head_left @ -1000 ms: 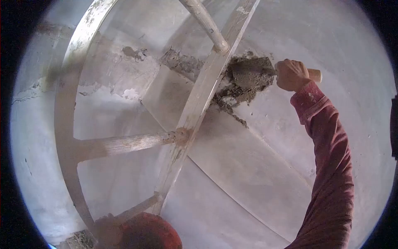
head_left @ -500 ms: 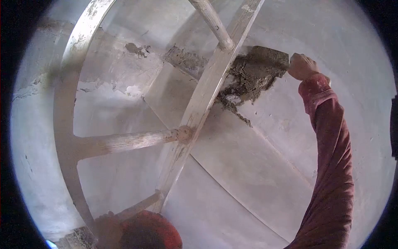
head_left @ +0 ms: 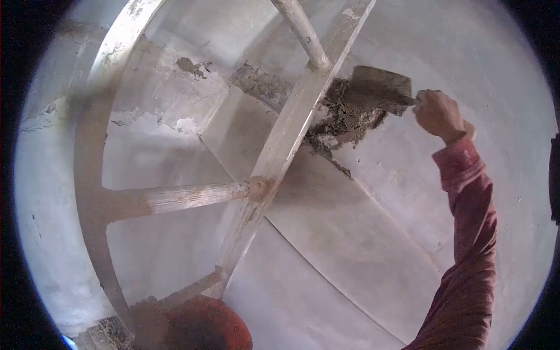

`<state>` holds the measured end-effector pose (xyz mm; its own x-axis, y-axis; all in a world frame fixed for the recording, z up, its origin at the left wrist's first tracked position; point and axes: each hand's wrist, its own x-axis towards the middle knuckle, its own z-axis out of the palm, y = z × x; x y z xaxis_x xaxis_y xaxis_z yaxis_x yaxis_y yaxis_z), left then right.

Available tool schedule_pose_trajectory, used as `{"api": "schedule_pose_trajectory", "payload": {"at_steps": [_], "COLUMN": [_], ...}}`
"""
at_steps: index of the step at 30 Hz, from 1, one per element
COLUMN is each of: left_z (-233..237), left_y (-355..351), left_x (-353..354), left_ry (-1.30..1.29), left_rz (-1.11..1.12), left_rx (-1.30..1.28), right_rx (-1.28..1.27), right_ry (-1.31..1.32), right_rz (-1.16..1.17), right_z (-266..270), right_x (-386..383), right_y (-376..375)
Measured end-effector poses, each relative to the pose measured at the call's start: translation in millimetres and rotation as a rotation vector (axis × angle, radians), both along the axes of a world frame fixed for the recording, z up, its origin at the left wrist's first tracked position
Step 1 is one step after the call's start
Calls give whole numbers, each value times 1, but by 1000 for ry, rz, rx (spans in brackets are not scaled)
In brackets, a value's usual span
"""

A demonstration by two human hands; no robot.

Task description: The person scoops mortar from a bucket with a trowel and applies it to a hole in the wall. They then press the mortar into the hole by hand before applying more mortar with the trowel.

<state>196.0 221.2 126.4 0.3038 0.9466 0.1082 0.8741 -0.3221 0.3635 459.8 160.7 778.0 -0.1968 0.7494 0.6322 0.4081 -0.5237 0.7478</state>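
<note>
My right hand (head_left: 440, 115) is closed round the handle of a flat, mortar-smeared trowel (head_left: 382, 87), at the upper right. The blade lies over a rough patch of dark wet mortar (head_left: 347, 119) on the pale wall. In the dim lower left, my left hand (head_left: 147, 318) is wrapped round the wooden ladder (head_left: 280, 143), near the end of its lowest visible rung. A red rounded shape (head_left: 213, 324), perhaps a sleeve, is beside that hand; its details are dark.
The ladder's two rails and several rungs cross the left and middle of the view. Behind them, the wall has a chipped patch (head_left: 192, 67) and flaking plaster. A long straight seam (head_left: 326, 267) runs diagonally below the mortar.
My right hand and forearm have shifted slightly right and down. The trowel blade has turned and moved slightly right, with more mortar showing below it. My left hand stays at the ladder.
</note>
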Motion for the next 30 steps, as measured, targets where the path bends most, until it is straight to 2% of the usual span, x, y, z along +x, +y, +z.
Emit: {"api": "schedule_pose_trajectory", "payload": {"at_steps": [2,4,6,8,10,11,13,16,19,21,22,24,25,27,30], "left_z": [-4,-18,-15,-14,-25,-23,-17,5,-9,-6,-3,14,18,-3,-9], "left_y": [-2,-3,-2,-2,-6,-6,-2,-8,-3,-3,-2,-6,-7,-4,-4], "left_x": [-1,-4,-5,-4,1,2,-2,1,3,1,0,0,-1,1,2], "left_ry": [-10,-74,-79,-83,-167,-169,-78,-82,-77,-53,-30,-48,-61,-60,-37], "left_rz": [17,-29,-42,-62,109,108,-7,71,106,51,0,38,70,59,40], "left_rx": [43,234,186,136,661,659,438,340,212,215,219,205,188,211,216], "right_rx": [0,2,-108,-94,-87,-53,-15,-86,-17,-89,-87,-181,-182,-48,-94], "right_ry": [-14,-30,-175,-142,-115,-87,-57,-115,-56,-126,-128,-216,-218,-83,-117], "right_rz": [-70,-126,-66,-105,-149,-150,-148,-226,-135,-278,-275,-56,-55,-120,-193], "right_z": [-17,-28,-33,-29,-26,-26,-25,-21,-18,-18,-19,-22,-21,-22,-25], "right_x": [-3,-6,-4,-13,-20,-23,-25,-28,-25,-18,-16,-13,-14,-16,-6], "right_y": [12,20,21,20,20,22,21,17,15,22,19,12,15,26,42]}}
